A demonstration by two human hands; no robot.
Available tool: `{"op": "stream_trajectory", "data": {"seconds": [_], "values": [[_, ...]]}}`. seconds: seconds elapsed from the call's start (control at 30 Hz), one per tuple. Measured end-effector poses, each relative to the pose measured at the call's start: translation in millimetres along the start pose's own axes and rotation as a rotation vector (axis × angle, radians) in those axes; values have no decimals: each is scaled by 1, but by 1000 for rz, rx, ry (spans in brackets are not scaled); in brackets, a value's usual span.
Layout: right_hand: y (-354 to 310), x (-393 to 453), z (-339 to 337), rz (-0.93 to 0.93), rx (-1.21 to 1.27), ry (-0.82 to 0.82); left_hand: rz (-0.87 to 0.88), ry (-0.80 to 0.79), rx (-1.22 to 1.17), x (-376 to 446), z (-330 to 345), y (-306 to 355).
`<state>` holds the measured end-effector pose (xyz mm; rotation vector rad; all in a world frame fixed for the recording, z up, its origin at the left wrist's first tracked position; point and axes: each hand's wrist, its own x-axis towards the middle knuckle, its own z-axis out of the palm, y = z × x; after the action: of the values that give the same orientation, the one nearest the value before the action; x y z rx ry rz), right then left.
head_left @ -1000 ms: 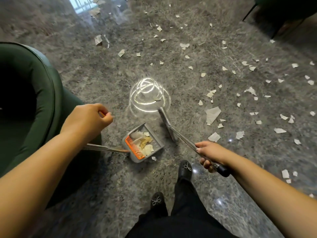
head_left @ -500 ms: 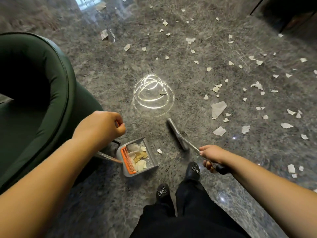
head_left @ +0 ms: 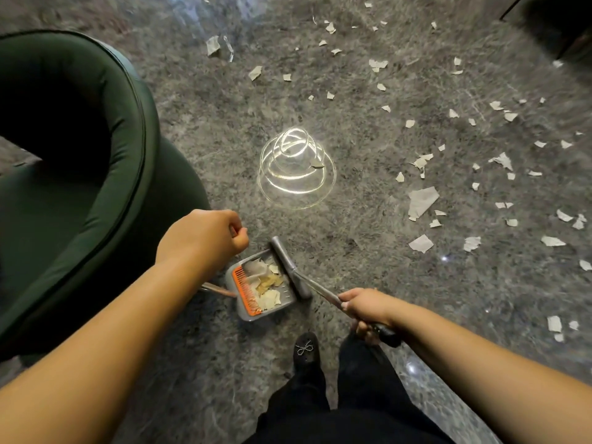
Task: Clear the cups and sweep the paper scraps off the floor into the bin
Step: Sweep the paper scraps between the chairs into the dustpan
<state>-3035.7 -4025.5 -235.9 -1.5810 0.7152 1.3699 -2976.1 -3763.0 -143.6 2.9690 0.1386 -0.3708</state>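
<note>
Paper scraps (head_left: 423, 201) lay scattered over the grey marbled floor (head_left: 368, 245), thickest to our right and further ahead, while a small heap of them already sat inside the grey dustpan (head_left: 256, 312) just in front of our feet. An orange comb strip (head_left: 246, 290) ran along the pan's near-left edge. We held the dustpan's long handle (head_left: 217, 288) with our left hand (head_left: 205, 238), the fingers curled into a tight fist above the pan; the handle ran out of sight beneath that hand and forearm. Our right hand (head_left: 368, 307) gripped the broom's thin metal shaft (head_left: 320, 291), fingers wrapped round it, with the dark end of the grip poking out behind the hand. The grey broom head (head_left: 286, 264) lay across the pan's open right edge, touching it.

Ahead of the pan the glossy floor carried a bright coil of ringed light (head_left: 296, 169); we could not tell whether it was a clear thing or a mere reflection. A dark green armchair (head_left: 96, 161) filled our left side, close beside the left arm. Below, we saw one black shoe (head_left: 306, 350) with a small bow and black trousers (head_left: 352, 408).
</note>
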Motion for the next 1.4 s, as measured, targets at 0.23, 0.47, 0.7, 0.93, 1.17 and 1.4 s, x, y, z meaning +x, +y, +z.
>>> {"op": "stream_trajectory", "data": {"seconds": [0.23, 0.47, 0.7, 0.93, 1.17, 1.4], "values": [[26, -42, -6, -46, 132, 10, 49, -30, -42, 8, -12, 12], [60, -96, -34, -125, 255, 125, 228, -83, -130, 23, -38, 74], [112, -133, -72, -149, 502, 284, 442, -102, -166, 17, -44, 176], [187, -154, -107, -178, 832, 419, 568, -117, -208, -4, -30, 276], [277, -168, -162, -178, 1063, 528, 701, -124, -163, -46, 6, 393], [377, -191, -235, -178, 1208, 590, 832, -159, -91, -91, 45, 526]]}}
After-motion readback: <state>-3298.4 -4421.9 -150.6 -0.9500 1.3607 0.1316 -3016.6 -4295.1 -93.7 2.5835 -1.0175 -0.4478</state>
